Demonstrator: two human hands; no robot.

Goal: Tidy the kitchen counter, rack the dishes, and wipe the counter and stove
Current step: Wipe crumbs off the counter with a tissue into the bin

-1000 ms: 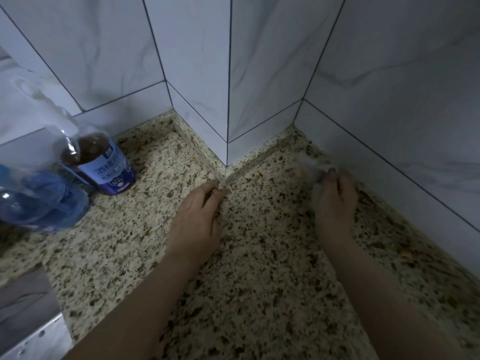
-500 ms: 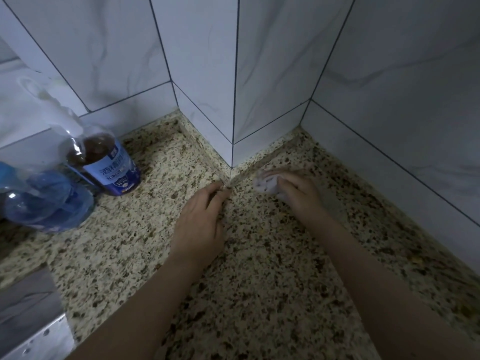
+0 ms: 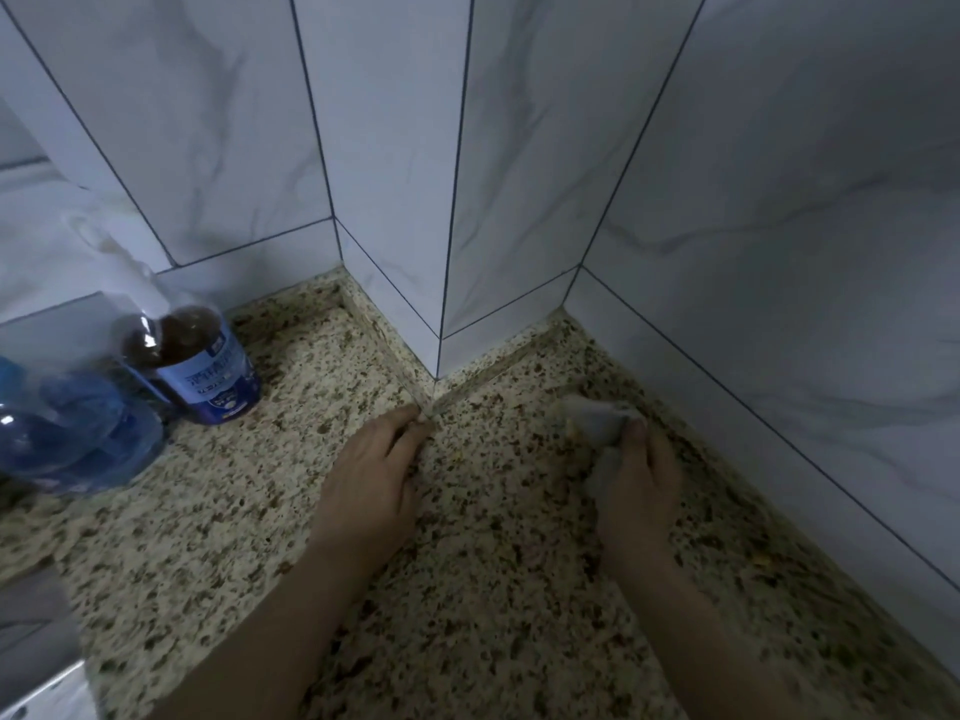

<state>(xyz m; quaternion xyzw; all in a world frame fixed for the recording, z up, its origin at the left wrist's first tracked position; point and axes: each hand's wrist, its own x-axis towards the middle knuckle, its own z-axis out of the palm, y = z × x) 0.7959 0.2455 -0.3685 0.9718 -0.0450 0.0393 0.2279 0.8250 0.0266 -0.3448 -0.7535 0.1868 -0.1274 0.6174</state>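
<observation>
Right hand (image 3: 636, 480), cloth (image 3: 597, 423) now rightward; two bottles (image 3: 202, 366).

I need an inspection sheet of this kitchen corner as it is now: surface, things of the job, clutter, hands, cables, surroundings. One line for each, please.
Surface: speckled beige granite counter, a raised granite strip along the wall foot.
Job's things: pale crumpled wiping cloth on the counter near the right wall.
Clutter: blue-labelled bottle of dark liquid and blurred blue transparent bottle, both at the left.
Hands: left hand lies flat, fingertips at the tiled corner; right hand presses on the cloth.
Cables: nothing seen.
Surroundings: white marbled wall tiles with dark grout; grey metal object at the lower left, cut off by the edge.
</observation>
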